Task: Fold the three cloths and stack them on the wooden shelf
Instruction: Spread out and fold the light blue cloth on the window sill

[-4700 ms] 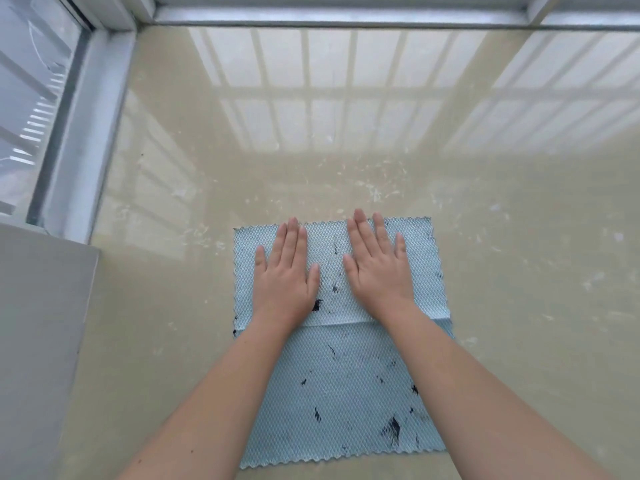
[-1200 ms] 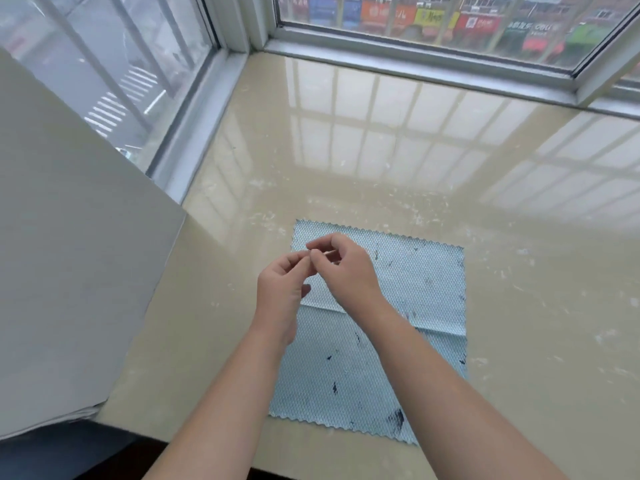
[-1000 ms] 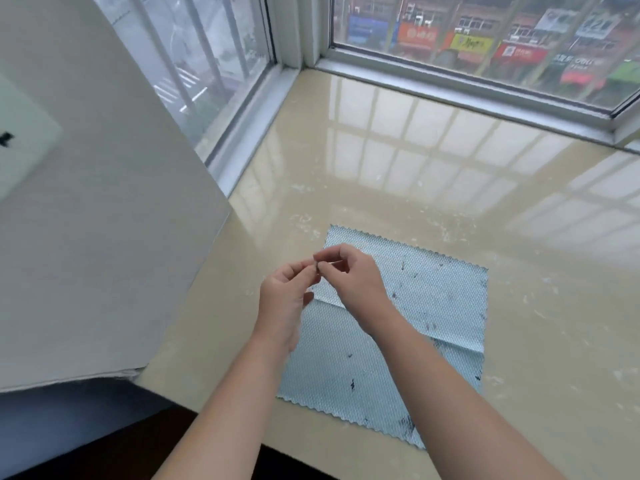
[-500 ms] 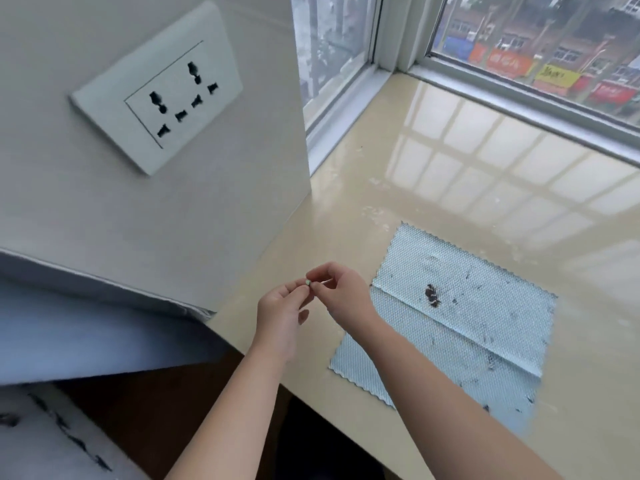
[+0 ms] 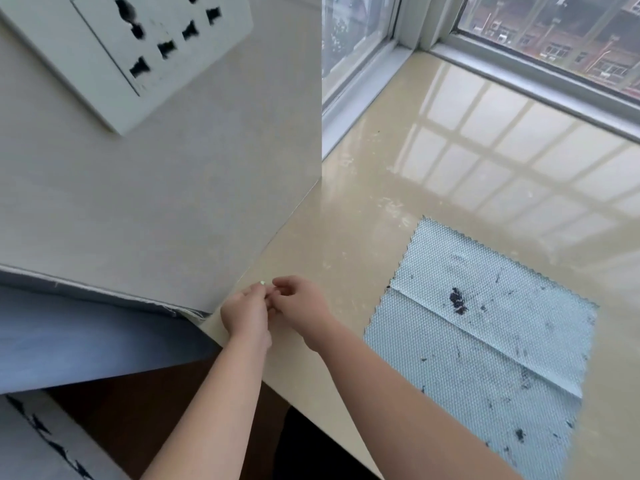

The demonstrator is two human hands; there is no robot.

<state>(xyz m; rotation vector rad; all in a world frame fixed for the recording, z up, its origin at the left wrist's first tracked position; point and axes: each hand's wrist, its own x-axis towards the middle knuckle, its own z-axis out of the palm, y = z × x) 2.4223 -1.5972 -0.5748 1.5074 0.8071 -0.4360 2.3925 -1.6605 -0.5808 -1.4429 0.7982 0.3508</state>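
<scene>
Left hand (image 5: 246,315) and right hand (image 5: 300,308) are meeting fingertip to fingertip over the bench (image 5: 346,216) edge, pinching a tiny pale speck (image 5: 262,282); what it is cannot be made out. The blue cloth (image 5: 485,341) is lying flat at 3 o'clock of the hands, creased, dark-flecked, its near corner running behind the right forearm. A wall socket (image 5: 131,46) is sitting at 11 o'clock, cut off by the frame.

Left hand (image 5: 246,311) and right hand (image 5: 302,307) raised together, fingertips meeting in a pinch on a tiny speck; forearms bare, converging.
</scene>
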